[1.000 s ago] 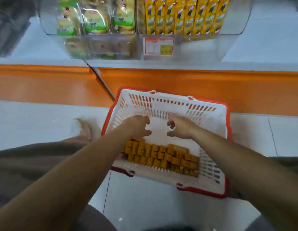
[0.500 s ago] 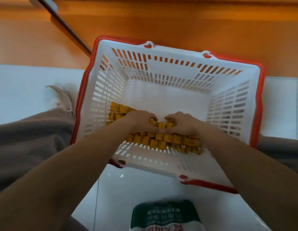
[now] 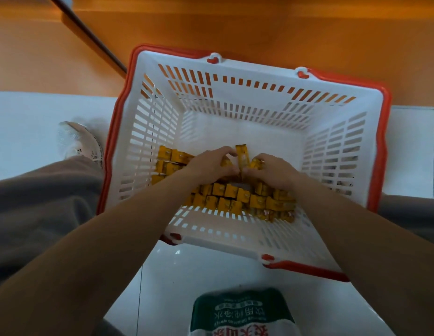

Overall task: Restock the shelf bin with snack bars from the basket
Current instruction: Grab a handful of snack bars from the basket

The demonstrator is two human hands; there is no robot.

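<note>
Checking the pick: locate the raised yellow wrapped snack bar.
Head view, centre: raised yellow wrapped snack bar stands between left hand and right hand, both gripping it, inside the white plastic basket.

The upper part of the frame is filled by an orange base panel [image 3: 259, 25], crossed at the upper left by a dark diagonal strip [image 3: 89, 36]. Below it a floor [image 3: 29, 110] of glossy white tiles is seen. A thin grout line [image 3: 139, 299] is drawn down the lower centre. The light is dim, and a faint sheen is shown on the tiles.
</note>
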